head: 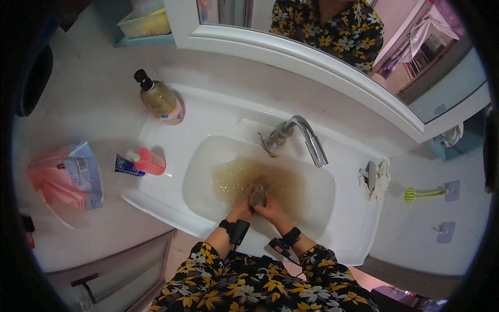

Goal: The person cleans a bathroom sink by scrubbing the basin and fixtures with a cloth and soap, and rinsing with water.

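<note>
My left hand point(243, 206) and my right hand point(270, 210) hold a small grey-brown wet item point(257, 197) between them. It looks like a bunched piece of cloth, but its exact kind cannot be told. Both hands are low over the front part of a white washbasin point(191, 183). Cloudy brown water point(269, 171) lies in the bowl around and beyond the fingers. Behind the hands, to the right, a chrome faucet point(312, 144) arches over the bowl, with no stream visible from its spout. A black strapped device sits on each wrist.
On the left stand a large pump bottle point(161, 103) and a pink pump bottle point(151, 160), beside a blue tube point(125, 165) and a soft plastic pack point(78, 175). Crumpled white material point(380, 185) lies on the right rim. A green brush point(425, 194) hangs nearby. A framed mirror point(312, 54) overhangs the back.
</note>
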Demonstrator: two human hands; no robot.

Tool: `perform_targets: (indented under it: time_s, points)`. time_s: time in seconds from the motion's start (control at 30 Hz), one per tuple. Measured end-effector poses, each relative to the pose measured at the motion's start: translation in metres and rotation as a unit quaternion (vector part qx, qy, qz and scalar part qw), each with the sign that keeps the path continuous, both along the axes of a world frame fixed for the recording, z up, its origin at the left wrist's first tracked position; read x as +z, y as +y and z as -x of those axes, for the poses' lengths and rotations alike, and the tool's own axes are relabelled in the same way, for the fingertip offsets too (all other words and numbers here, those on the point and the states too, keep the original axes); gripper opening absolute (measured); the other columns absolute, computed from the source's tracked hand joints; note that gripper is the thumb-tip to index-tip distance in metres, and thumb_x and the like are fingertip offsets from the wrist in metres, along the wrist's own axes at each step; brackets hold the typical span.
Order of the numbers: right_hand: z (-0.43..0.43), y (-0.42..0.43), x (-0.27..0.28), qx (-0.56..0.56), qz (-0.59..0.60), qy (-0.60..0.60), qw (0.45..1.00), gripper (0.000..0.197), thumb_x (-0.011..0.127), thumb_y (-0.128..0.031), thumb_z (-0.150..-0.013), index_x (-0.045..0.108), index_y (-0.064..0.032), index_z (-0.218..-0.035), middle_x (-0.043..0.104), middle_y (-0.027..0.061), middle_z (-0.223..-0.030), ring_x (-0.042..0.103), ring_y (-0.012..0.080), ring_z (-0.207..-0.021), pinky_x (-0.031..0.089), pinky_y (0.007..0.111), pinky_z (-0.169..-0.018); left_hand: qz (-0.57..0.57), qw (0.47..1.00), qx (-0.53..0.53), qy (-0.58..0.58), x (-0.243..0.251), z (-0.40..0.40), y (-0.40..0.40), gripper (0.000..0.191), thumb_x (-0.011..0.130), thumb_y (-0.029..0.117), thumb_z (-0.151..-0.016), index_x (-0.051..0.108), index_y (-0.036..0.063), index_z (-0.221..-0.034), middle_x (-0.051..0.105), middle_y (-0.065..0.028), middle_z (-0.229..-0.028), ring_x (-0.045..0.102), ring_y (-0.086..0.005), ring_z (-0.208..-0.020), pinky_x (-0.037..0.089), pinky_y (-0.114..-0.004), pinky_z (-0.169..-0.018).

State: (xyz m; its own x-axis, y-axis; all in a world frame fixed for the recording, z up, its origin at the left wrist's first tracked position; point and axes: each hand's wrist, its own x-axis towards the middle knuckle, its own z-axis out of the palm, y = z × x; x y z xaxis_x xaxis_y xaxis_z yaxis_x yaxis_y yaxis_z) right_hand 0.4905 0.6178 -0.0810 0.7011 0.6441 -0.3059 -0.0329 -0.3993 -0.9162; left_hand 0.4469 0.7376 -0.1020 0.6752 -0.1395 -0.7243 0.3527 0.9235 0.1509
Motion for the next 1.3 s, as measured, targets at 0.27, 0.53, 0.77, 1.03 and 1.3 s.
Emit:
perform_targets:
  time_s: [0.27,0.53,0.77,1.03,1.3]
  points:
    - [-0.038,0.019,-0.016,-0.039,0.12,-0.146,0.981,0.044,0.06,-0.025,-0.075,0.051,0.0016,-0.108,0.057,0.0189,-0.098,0.055,0.0283,-0.09,0.044,0.034,-0.076,-0.3,0.909,-0.047,-0.284,-0.075,0.02,0.004,0.04,0.046,0.025,-0.087,0.042,0.0033,-0.12,0.046,-0.0123,-0.12,0.047,-0.0259,-0.108,0.041,-0.039,-0.089]
    - [-0.061,-0.025,-0.07,-0.324,-0.207,0.339,0.858,0.034,0.054,-0.024,-0.085,0.052,0.0023,-0.107,0.056,0.0126,-0.104,0.056,0.0234,-0.094,0.047,0.036,-0.08,-0.092,0.978,-0.003,-0.186,-0.022,0.015,0.017,0.036,0.042,0.02,-0.091,0.04,0.0033,-0.122,0.045,-0.0117,-0.119,0.047,-0.0272,-0.107,0.045,-0.045,-0.083]
    - [-0.051,-0.061,-0.088,-0.286,-0.015,0.044,0.957,0.037,0.058,-0.018,-0.078,0.051,0.0069,-0.104,0.056,0.0166,-0.103,0.055,0.029,-0.09,0.046,0.037,-0.076,-0.138,0.989,-0.018,-0.058,-0.017,0.02,0.012,0.045,0.051,0.024,-0.087,0.035,0.0071,-0.126,0.041,-0.0124,-0.123,0.045,-0.0267,-0.11,0.044,-0.043,-0.082]
    - [-0.06,-0.084,-0.18,-0.193,0.371,0.013,0.908,0.041,0.058,-0.014,-0.073,0.051,0.003,-0.11,0.055,0.0155,-0.11,0.053,0.0293,-0.095,0.042,0.035,-0.079,-0.436,0.811,-0.272,-0.28,-0.097,0.035,-0.019,0.058,0.047,0.024,-0.088,0.019,0.0064,-0.135,0.035,-0.0146,-0.124,0.049,-0.0231,-0.092,0.048,-0.039,-0.075]
    - [-0.047,-0.056,-0.077,-0.098,0.286,-0.148,0.942,0.065,0.072,-0.011,-0.055,0.048,0.0031,-0.114,0.051,0.0212,-0.114,0.048,0.035,-0.106,0.041,0.038,-0.087,-0.141,0.959,-0.239,-0.064,0.018,0.047,-0.032,0.038,0.045,0.019,-0.09,0.035,0.0032,-0.123,0.044,-0.0075,-0.119,0.051,-0.0202,-0.097,0.047,-0.033,-0.077]
